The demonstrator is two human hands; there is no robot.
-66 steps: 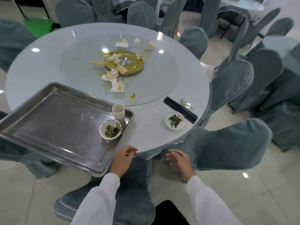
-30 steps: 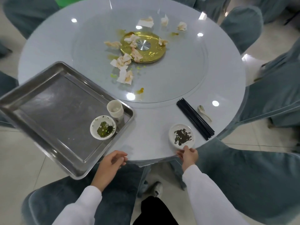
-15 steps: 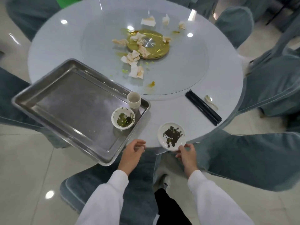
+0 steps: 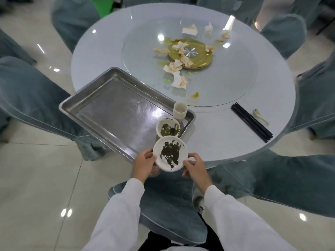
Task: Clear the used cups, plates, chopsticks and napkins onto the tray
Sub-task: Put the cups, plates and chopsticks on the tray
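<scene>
White plate (image 4: 170,154), dark green smears

I can read no writing, label, brand, number or sign anywhere in front of me.
</scene>
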